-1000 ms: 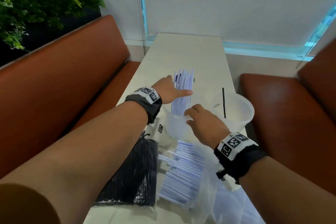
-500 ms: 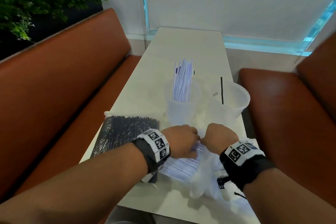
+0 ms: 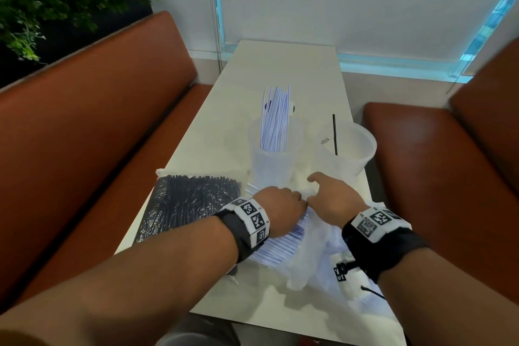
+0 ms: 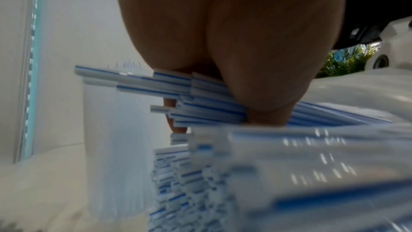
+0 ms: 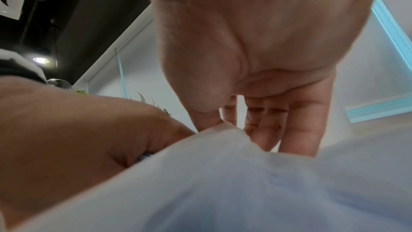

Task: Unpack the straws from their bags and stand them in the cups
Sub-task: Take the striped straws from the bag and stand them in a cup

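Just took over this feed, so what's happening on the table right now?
A person is unpacking straws. The left hand grips a bunch of blue-striped straws from the open clear bag, whose edge the right hand pinches. The left cup already holds striped straws; the right cup has one black straw. The bag of black straws lies unopened on the left.

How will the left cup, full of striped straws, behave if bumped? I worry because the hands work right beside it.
The left cup looks thin and probably light. Its striped straws rise far above the rim, so it may tip easily. On the smooth table it might slide first.
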A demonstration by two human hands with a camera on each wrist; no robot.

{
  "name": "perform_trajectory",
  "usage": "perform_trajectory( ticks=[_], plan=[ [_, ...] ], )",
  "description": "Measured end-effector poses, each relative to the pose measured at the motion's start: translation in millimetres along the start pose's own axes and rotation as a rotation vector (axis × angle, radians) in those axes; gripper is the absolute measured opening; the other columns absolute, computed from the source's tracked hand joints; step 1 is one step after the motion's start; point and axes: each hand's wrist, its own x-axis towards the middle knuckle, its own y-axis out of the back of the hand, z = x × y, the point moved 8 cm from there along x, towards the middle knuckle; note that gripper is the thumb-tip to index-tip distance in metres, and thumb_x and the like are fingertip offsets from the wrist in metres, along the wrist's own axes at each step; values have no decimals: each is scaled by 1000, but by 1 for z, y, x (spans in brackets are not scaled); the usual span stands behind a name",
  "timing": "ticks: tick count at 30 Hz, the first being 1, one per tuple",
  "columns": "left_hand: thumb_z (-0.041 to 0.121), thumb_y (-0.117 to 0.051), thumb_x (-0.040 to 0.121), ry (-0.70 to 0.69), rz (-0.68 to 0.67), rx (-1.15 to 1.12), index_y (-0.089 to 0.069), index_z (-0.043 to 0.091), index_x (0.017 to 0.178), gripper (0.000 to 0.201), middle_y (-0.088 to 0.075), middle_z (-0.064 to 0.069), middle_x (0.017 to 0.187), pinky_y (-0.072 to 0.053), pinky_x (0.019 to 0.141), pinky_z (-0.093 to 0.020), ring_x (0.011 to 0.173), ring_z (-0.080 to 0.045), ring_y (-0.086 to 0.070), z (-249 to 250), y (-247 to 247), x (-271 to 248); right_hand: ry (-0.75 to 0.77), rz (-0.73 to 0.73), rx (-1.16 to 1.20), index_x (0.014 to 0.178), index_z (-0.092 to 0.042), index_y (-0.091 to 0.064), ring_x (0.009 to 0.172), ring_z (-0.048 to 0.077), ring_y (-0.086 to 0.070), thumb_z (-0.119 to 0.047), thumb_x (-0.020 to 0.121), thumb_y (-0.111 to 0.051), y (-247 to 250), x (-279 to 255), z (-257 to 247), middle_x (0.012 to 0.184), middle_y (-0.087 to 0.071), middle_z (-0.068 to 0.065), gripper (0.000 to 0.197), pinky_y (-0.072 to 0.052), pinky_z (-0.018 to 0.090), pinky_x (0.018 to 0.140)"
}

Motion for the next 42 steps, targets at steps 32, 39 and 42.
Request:
perform_trajectory(
  ticks=[32,39,42],
  plan=[
    [28,-57,89,273,387,-123,-53,21,108,21,-63,-1,95,-49,63,-36,80,-26,-62,-124,31,-62,-23,313,1061,79,-16,-80,75,4,-69,-40,101,-46,37,-8,-20,84,-77,-2,47,-46,27,73],
    [27,-59,89,211,492,-141,-53,17,109,22,-61,-2,90,-31,54,-31,74,-27,-59,-77,60,-37,22,356,1013,77,-21,-79,85,8,-70,-19,99,-48,46,-8,-31,85,-77,-8,38,-53,25,81],
    [26,-60,88,200,498,-213,-55,19,109,22,-61,0,87,-30,54,-30,74,-26,-60,-69,65,-31,-10,287,1099,83,-18,-79,78,11,-71,-31,100,-50,34,-6,-34,86,-78,-5,37,-53,26,72]
  ],
)
